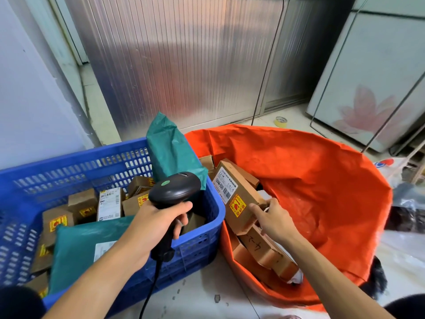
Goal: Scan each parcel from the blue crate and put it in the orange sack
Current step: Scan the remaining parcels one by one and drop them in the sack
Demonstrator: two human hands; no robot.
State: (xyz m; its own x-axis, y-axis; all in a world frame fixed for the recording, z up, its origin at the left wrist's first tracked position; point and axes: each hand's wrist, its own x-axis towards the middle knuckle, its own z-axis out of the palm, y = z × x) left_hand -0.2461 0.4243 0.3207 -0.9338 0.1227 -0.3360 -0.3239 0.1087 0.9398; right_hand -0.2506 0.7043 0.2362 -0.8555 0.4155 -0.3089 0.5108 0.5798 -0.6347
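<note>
From the head view, the blue crate [92, 155] sits at about 8 o'clock in the frame, and the orange sack [310, 180] stands just beside it at 4 o'clock with its mouth spread wide.

The left hand [161, 224] is wrapped round the grip of a black barcode scanner [174, 189], which it holds over the crate's right-hand wall. The scanner's head points toward 1 o'clock and its cable [149, 293] drops toward 6 o'clock.

The right hand [273, 217] has its fingers curled on the near end of a long cardboard parcel [236, 196]. This parcel lies inside the sack's mouth, against the left edge, and its white label and yellow-red sticker face up. It is tilted, with its far end toward 11 o'clock. More brown boxes [264, 252] lie beneath it in the sack. I cannot tell whether the held parcel rests on them.

In the crate, one green mailer [170, 153] stands upright in the far right corner and reaches above the rim. A second green mailer [85, 245] lies flat at the near side. Small cardboard boxes [82, 201] are crowded behind it.

At 1 o'clock, beyond the sack, a roll of tape [281, 121] lies on the floor [195, 295].
</note>
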